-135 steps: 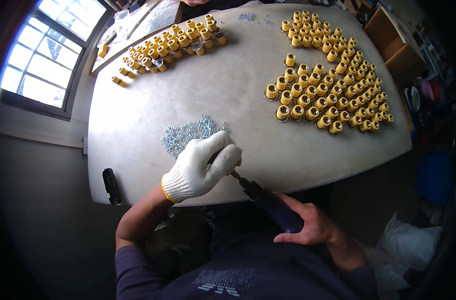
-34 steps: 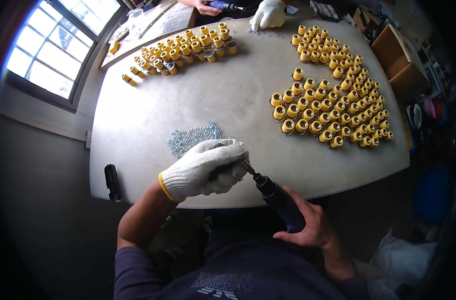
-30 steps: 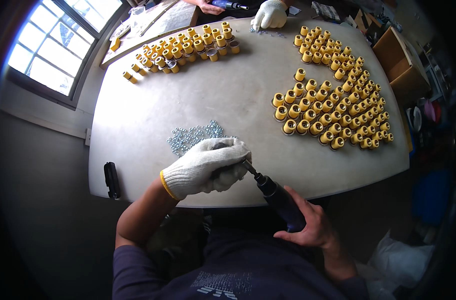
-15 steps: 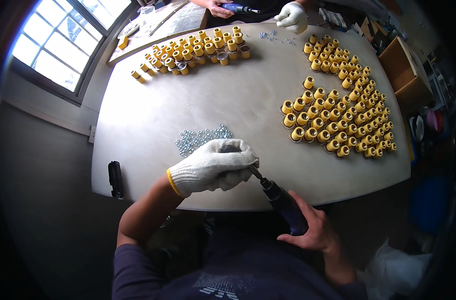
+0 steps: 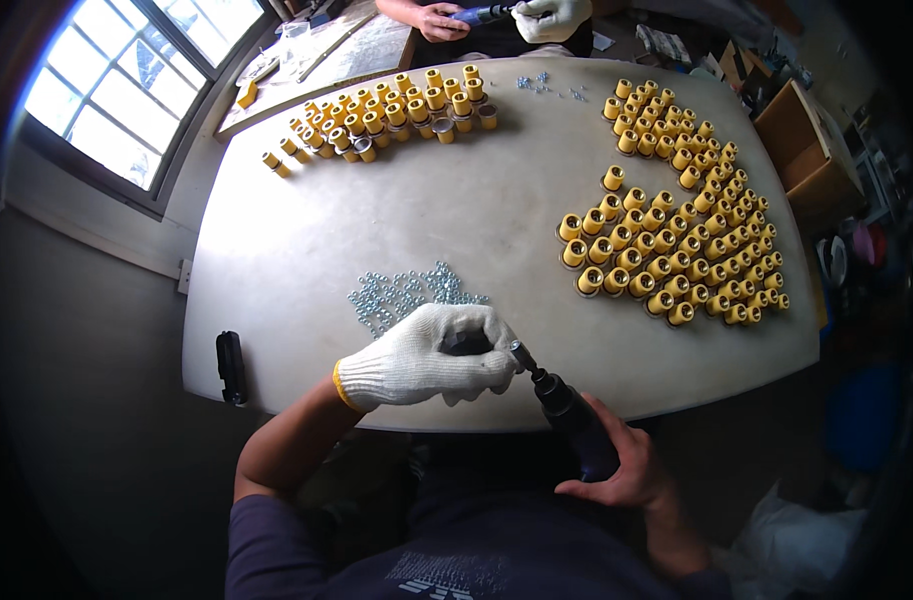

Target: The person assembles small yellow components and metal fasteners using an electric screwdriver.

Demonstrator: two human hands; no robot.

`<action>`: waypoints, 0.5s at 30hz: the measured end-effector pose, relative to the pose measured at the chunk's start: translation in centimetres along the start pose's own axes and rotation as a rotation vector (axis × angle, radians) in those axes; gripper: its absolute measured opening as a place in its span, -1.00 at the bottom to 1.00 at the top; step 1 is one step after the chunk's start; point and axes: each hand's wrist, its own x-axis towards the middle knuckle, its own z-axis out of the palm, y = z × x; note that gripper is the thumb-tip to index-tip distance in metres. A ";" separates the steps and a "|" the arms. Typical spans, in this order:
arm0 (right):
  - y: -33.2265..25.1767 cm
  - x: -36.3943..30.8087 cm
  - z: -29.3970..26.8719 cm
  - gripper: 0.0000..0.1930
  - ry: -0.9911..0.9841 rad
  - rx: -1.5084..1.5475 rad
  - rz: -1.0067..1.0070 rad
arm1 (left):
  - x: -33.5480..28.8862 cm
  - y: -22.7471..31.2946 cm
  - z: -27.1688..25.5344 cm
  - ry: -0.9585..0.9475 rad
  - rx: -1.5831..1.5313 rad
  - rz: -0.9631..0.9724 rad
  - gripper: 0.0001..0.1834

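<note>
My left hand, in a white knitted glove with a yellow cuff, is closed with thumb and fingertips pinched together. A dark patch shows inside its curl; whether this is a held thing or the glove's palm I cannot tell. My bare right hand grips a dark electric screwdriver, which points up and left. A small silver piece shows at the tip of its bit, right beside my left fingertips. Just beyond the glove lies a loose spread of small silver nuts.
Many yellow cylinders with metal-lined holes stand at the right. Another group of yellow cylinders is at the far left. A black tool lies by the left edge. Across the table, a person's gloved hand meets a blue driver near more nuts.
My left hand has come slightly nearer to me, and the driver's tip now shows clear beside its fingertips. The other person's gloved hand has moved left to their driver's tip.
</note>
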 end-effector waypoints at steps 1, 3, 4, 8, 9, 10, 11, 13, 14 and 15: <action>0.2 -0.1 0.1 0.13 0.006 0.008 -0.002 | 0.0 0.2 0.1 0.003 0.000 0.003 -0.78; 0.4 -0.3 0.3 0.13 0.007 0.021 -0.016 | -0.4 1.0 0.3 -0.025 0.056 -0.065 -0.78; 0.5 -0.5 0.3 0.14 0.014 0.020 -0.001 | -0.5 1.8 0.5 0.009 0.147 -0.109 -0.78; 0.8 -0.8 0.4 0.17 0.055 0.053 0.014 | 2.7 -0.8 -3.0 0.629 0.538 0.312 -0.76; 0.6 -0.8 0.3 0.17 0.056 0.054 0.009 | 4.0 -0.5 -5.2 0.874 0.708 0.357 -0.74; 0.4 -0.7 0.2 0.18 0.045 0.049 0.015 | 4.9 -0.3 -7.9 0.989 0.813 0.382 -0.69; 0.3 -0.5 0.2 0.18 0.028 0.046 0.015 | 5.4 0.0 -10.8 1.112 0.920 0.402 -0.63; 0.5 -0.4 0.2 0.19 0.016 0.042 0.016 | 7.2 0.7 -15.5 1.320 1.111 0.349 -0.51; 0.5 -0.5 0.2 0.19 0.009 0.036 0.027 | 8.1 0.7 -17.8 1.355 1.162 0.333 -0.49; 0.4 -0.5 0.2 0.19 0.010 0.031 0.026 | 8.9 0.8 -19.5 1.389 1.212 0.317 -0.47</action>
